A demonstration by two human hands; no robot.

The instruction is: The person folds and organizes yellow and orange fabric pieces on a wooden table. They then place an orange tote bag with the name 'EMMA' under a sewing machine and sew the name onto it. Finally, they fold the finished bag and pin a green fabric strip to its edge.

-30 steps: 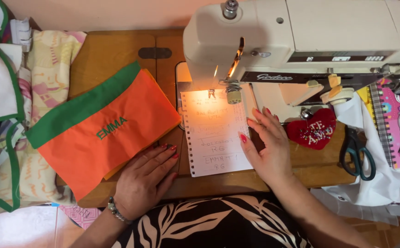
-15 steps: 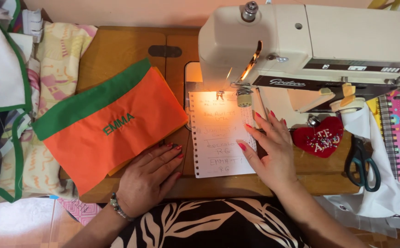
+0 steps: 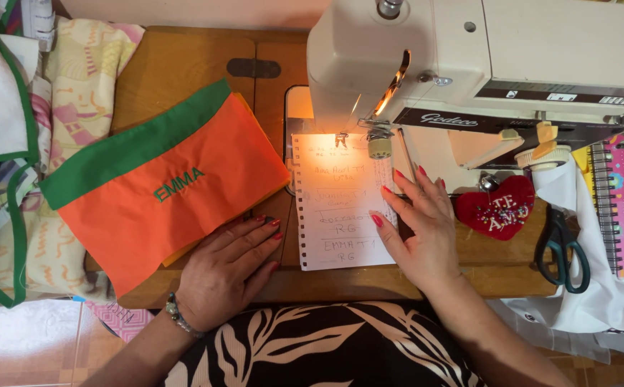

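A wooden desk (image 3: 183,64) is carrying a cream sewing machine (image 3: 484,57), and an orange cloth with a green band (image 3: 161,179) is lying on its left part. A torn notebook sheet (image 3: 337,208) is lying under the needle. A red heart pincushion (image 3: 499,208) and green-handled scissors (image 3: 561,247) are resting at the right, and both hands are lying flat on the desk.

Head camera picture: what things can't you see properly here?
- Needle: head view, hidden behind the sewing machine.
- Notebook: cut off by the right edge.
- Orange cloth: its near corner hidden under the left hand.
- Paper sheet: its right edge covered by the right hand.
- Scissors: blades hidden under white cloth.
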